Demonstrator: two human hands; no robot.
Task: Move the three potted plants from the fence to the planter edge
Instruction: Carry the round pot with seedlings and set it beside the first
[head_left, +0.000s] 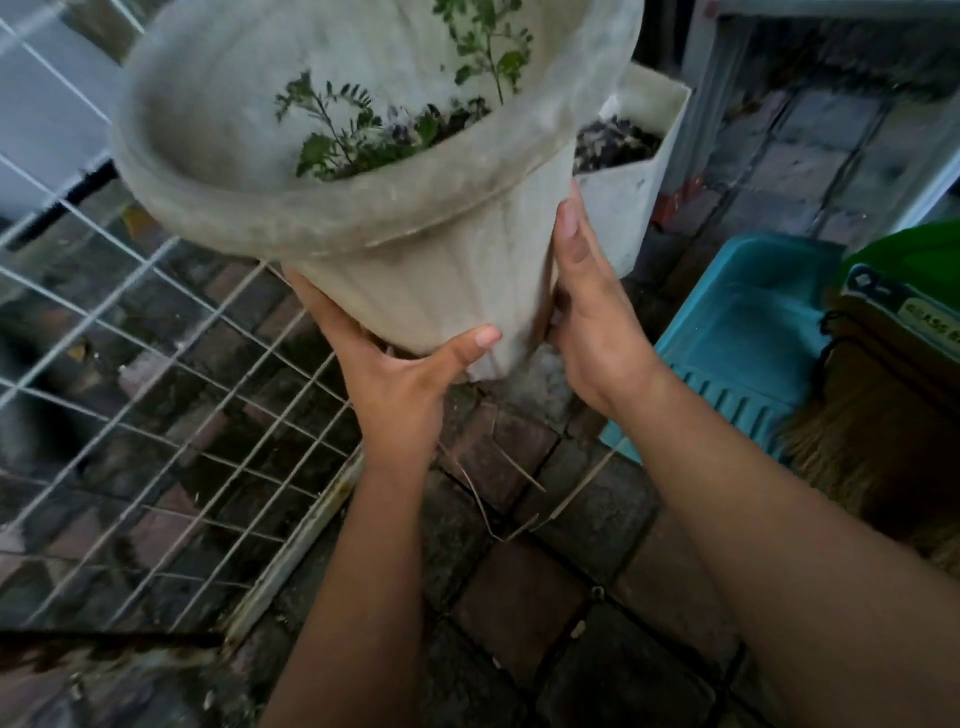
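— What colours do I have on my feed?
— I see a pale grey-white pot (426, 280), dulled with grime, with faint vertical ribbing down its wall; the plant (363, 135) in it is dark green; behind it a second pot (623, 208) is off-white with black soil.
— And the ground?
— Brick paving (498, 457) in a reddish-brown and dark grey grid; a white wire fence (171, 415) in square mesh; a turquoise tray (737, 332) with ridges.

brick paving (519, 613), white wire fence (171, 415), dim light
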